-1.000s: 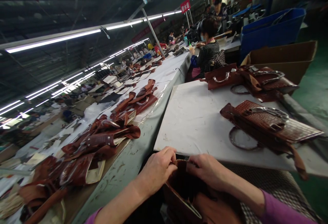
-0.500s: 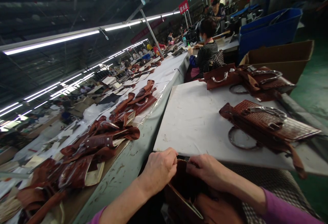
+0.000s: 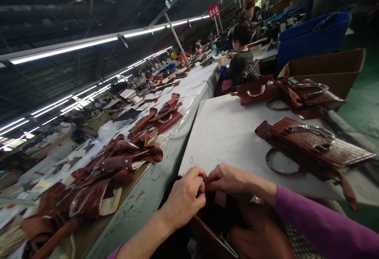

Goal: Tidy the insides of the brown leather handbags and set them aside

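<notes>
My left hand [image 3: 185, 198] and my right hand [image 3: 226, 178] meet fingertip to fingertip over the top edge of a dark brown leather bag [image 3: 233, 227] that sits in my lap at the near edge of the white work board [image 3: 227, 132]. Both hands are closed in a pinch on a small part at the bag's rim, too small to name. My right arm wears a purple sleeve [image 3: 319, 227]. A finished brown crocodile-pattern handbag [image 3: 314, 144] with ring handles lies on the board to the right of my hands.
More brown handbags [image 3: 290, 93] lie at the board's far end. A long grey bench [image 3: 154, 180] on the left carries heaps of brown leather pieces [image 3: 115, 164]. A seated person in a striped top [image 3: 241, 59] works ahead. A cardboard box [image 3: 328, 67] and blue bin [image 3: 314, 34] stand right.
My right hand has moved left along the bag's rim to meet my left hand, and its purple sleeve now reaches further into view. The bag has stayed in my lap.
</notes>
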A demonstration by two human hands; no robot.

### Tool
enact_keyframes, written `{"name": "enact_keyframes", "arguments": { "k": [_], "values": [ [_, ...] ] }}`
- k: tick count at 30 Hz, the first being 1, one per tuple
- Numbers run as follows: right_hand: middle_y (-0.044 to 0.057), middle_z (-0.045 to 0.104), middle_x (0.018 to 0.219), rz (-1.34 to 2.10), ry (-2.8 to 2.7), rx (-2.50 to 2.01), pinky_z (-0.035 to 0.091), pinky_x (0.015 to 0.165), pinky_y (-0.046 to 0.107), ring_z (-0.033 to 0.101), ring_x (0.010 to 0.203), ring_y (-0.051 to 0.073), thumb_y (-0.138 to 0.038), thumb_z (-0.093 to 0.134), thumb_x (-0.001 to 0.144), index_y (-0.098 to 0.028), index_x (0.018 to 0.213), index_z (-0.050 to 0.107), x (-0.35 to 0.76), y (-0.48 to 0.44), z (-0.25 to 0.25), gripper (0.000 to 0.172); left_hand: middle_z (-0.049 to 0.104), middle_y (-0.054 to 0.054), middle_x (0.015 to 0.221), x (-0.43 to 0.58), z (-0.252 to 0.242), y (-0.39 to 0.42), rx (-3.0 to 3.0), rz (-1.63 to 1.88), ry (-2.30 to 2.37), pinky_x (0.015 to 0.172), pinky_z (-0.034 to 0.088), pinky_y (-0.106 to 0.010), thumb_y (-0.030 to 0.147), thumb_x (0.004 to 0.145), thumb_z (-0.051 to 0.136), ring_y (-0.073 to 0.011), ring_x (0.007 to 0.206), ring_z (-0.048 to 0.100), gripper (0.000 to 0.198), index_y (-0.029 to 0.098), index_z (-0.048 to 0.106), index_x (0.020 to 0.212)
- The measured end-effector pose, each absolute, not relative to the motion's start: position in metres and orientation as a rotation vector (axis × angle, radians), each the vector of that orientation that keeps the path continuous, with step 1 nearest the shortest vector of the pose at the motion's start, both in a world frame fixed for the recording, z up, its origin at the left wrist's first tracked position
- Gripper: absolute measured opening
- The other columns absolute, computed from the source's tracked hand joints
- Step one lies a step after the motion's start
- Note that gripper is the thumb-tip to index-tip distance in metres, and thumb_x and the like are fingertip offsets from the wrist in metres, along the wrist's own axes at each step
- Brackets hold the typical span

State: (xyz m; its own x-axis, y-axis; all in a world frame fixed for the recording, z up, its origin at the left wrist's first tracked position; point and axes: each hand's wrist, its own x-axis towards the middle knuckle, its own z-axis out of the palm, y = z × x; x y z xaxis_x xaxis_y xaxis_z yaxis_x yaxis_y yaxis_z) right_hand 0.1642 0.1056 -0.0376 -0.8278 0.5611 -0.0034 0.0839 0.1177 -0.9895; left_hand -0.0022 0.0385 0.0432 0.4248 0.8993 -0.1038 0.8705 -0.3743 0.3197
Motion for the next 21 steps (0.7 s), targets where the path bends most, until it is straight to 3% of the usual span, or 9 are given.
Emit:
{"name": "enact_keyframes", "arguments": {
  "k": [10,21],
  "values": [
    [-0.007,0.034,0.048,1.767,-1.891,-0.880,0.024,0.042,0.020,0.031,0.049,0.007,-0.029,0.060,0.069,-0.014,0.057,0.062,0.1593,0.0983,-0.0355,0.019,0.053,-0.003,0.091,0.0017,0.0448,0.0374,2.272,0.321,1.416,0.078,0.043,-0.028,-0.004,0.063,0.052,-0.0175,0.091,0.051,0.024,0.018,0.044,0.064],
    [-0.007,0.035,0.046,1.819,-1.818,-0.933,0.022,0.043,0.021,0.030,0.048,0.007,-0.024,0.057,0.065,-0.014,0.052,0.055,0.1558,0.0988,-0.0365,0.016,0.051,-0.003,0.096,-0.0044,0.0443,0.0384,2.202,0.310,1.322,0.086,0.044,-0.028,-0.004,0.063,0.058,-0.0173,0.097,0.050,0.022,0.017,0.050,0.062]
  ]
}}
